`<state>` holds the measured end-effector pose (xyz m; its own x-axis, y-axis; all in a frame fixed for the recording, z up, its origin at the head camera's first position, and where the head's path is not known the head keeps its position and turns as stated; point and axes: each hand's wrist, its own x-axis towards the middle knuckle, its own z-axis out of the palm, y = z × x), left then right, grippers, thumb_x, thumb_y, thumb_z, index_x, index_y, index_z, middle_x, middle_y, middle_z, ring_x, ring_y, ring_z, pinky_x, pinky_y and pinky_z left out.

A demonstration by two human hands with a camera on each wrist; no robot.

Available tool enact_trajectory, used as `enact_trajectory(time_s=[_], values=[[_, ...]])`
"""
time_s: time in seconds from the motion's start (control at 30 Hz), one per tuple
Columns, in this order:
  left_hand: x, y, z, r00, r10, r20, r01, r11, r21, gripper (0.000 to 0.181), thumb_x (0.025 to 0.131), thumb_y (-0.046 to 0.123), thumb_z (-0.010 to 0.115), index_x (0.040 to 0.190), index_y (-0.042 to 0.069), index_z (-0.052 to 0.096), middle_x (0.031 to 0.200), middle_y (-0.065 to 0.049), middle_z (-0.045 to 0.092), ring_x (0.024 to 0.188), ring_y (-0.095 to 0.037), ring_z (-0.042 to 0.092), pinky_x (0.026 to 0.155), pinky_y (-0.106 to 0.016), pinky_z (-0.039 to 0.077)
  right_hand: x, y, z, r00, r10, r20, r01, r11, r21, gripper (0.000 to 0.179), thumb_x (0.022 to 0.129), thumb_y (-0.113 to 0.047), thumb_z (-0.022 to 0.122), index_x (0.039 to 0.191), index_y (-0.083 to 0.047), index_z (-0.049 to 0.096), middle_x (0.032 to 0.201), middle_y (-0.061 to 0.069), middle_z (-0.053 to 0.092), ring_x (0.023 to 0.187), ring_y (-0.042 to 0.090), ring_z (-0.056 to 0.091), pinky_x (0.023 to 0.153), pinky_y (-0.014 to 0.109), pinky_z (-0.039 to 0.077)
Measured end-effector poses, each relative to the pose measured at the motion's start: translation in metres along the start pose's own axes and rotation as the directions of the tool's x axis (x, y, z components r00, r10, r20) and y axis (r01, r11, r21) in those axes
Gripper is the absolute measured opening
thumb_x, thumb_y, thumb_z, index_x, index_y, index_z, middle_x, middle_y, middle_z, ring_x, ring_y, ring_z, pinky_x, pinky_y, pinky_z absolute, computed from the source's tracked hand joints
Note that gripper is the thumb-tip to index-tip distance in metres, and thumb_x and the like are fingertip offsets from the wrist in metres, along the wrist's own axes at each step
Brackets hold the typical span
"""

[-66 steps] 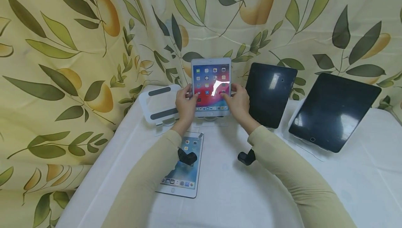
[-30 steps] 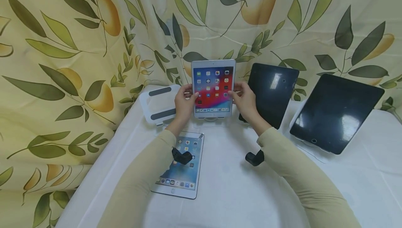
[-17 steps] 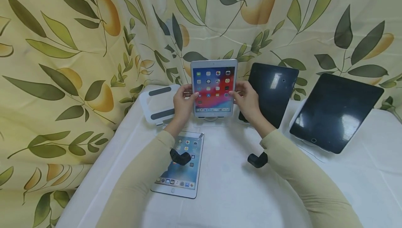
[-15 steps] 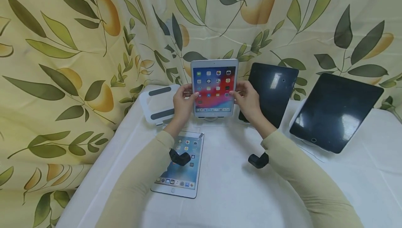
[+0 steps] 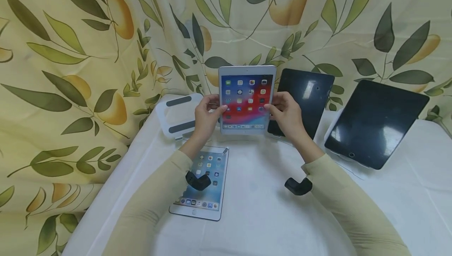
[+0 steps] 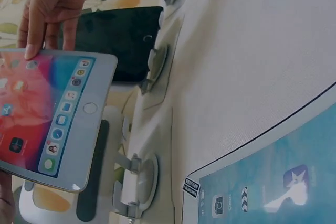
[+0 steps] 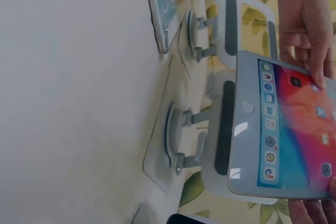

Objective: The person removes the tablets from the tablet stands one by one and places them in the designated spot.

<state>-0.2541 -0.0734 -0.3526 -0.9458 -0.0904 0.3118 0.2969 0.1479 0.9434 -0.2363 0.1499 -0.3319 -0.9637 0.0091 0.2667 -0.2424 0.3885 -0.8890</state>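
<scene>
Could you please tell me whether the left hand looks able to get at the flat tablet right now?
Probably not without letting go first: the left hand grips the raised tablet. Otherwise the way seems free, as nothing visible blocks the flat tablet.

I get my head view from above the near side, facing forward and down across the white table (image 5: 256, 209) to the leafy curtain (image 5: 148, 44) at the far end. My left wrist view sits close by the left hand (image 5: 207, 115), rolled sideways, looking far past the held tablet (image 5: 246, 101); my right wrist view, just as close by the right hand (image 5: 288, 114), is rolled the opposite way, and both share the held tablet's near end, the stand (image 7: 226, 129) behind it and part of the lying tablet (image 6: 275, 177).
</scene>
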Motion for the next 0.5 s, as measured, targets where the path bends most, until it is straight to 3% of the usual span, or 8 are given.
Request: enact_trajectory(time_s=[0.13, 0.5], values=[[-0.008, 0.008, -0.003, 0.999, -0.003, 0.035, 0.003, 1.0, 0.001, 0.033, 0.086, 0.009, 0.069, 0.116, 0.003, 0.056, 0.11, -0.01, 0.059, 0.093, -0.019, 0.056, 0.09, -0.031, 0.048, -0.009, -0.004, -0.006, 1.0, -0.005, 0.001, 0.005, 1.0, -0.024, 0.04, 0.092, -0.023, 0.061, 0.124, -0.003, 0.047, 0.112, 0.015, 0.061, 0.094, 0.018, 0.063, 0.074, 0.028, 0.055], [-0.034, 0.029, -0.008, 0.993, 0.018, 0.119, -0.012, 0.999, -0.049, 0.032, 0.085, 0.006, 0.068, 0.115, 0.002, 0.057, 0.103, -0.011, 0.061, 0.089, -0.015, 0.056, 0.079, -0.021, 0.049, -0.041, -0.018, -0.022, 0.999, -0.035, -0.015, 0.034, 0.998, -0.05, 0.038, 0.091, -0.022, 0.062, 0.121, -0.002, 0.049, 0.107, 0.016, 0.063, 0.085, 0.001, 0.062, 0.068, 0.019, 0.054]])
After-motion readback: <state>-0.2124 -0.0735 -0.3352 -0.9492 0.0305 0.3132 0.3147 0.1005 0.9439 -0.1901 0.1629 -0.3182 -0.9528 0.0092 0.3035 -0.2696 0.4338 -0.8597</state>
